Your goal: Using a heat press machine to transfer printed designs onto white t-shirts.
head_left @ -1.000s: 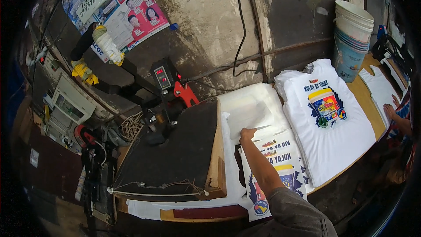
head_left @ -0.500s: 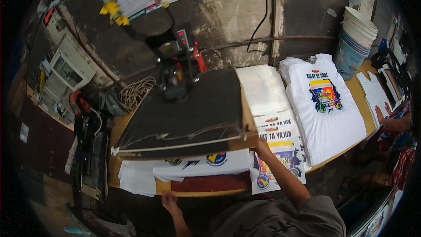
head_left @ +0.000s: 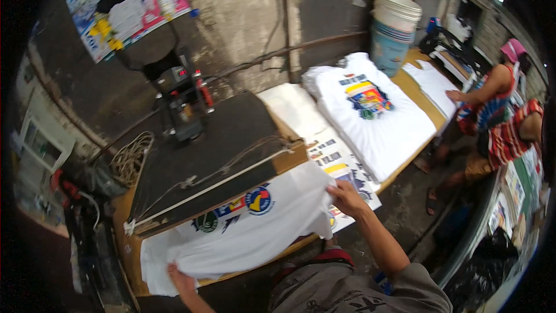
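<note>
A white T-shirt [head_left: 289, 214] with a colourful print along its far part lies stretched over the near edge of the table. Its far portion is hidden beneath the dark top plate [head_left: 202, 156] of a heat press. My right hand [head_left: 347, 198] pinches the shirt's right edge and holds it raised beside the plate's corner. At the lower left, my left hand [head_left: 182, 281] is closed on the shirt's near edge, its fingers partly hidden by the cloth. Printed transfer sheets [head_left: 362, 182] lie to the right, just beyond my right hand.
A stack of printed white shirts [head_left: 376, 122] sits right of the press, with stacked buckets [head_left: 395, 32] behind. Coiled rope [head_left: 132, 159] lies left of the press. At the far right, one person [head_left: 492, 87] touches white cloth on the table; another person [head_left: 512, 139] is nearby.
The view has swung right. My right hand has left the press plate's corner and taken the shirt's right edge. The shirt is drawn out toward me, and my left hand has come onto it.
</note>
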`<state>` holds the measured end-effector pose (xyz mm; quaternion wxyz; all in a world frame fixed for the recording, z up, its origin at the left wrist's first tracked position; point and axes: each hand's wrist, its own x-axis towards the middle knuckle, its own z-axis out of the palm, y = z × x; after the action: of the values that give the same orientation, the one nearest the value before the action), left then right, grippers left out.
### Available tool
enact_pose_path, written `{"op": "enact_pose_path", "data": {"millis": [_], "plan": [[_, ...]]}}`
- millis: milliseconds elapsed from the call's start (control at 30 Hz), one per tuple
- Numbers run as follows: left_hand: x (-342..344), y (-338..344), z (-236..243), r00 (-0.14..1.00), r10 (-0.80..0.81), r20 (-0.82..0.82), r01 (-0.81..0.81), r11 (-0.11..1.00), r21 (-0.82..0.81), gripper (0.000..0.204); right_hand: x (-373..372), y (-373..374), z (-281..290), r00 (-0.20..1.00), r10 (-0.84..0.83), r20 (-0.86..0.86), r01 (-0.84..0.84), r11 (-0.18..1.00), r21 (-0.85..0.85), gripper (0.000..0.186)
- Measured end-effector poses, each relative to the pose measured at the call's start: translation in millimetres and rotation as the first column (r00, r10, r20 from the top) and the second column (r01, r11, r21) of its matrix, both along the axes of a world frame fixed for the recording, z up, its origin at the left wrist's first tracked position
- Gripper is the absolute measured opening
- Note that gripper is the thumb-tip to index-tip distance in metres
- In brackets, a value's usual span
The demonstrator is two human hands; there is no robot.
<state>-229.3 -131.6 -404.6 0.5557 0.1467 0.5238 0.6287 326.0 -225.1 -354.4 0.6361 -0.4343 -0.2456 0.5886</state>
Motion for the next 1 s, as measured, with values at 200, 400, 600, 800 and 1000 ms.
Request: {"op": "enact_pose_path", "data": {"millis": [200,400,600,800,1000], "plan": [[47,-1,91,0.660,0.355,-0.662,0.203,0.765,0.612,0.060,0,57,65,0.996,0.082,-0.027,-0.069,0.946,0.318,0.029],[187,-85,91,0.940,-0.077,-0.331,0.227,0.867,0.443,0.061,135,5,58,0.923,-0.257,-0.285,0.360,0.838,0.410,0.027],[361,-152,73,0.712,-0.510,-0.483,0.702,0.540,0.464,0.050,340,-105,122,0.868,-0.444,-0.221,0.469,0.592,0.655,0.038],[508,-102,126,0.947,-0.139,-0.289,0.309,0.638,0.705,0.064,492,-135,199,0.560,-0.824,0.087,0.576,0.463,0.674,0.029],[616,-27,218,0.944,-0.279,-0.175,0.321,0.656,0.683,0.053,609,-87,249,0.444,-0.823,0.355,0.431,0.543,0.720,0.034]]}}
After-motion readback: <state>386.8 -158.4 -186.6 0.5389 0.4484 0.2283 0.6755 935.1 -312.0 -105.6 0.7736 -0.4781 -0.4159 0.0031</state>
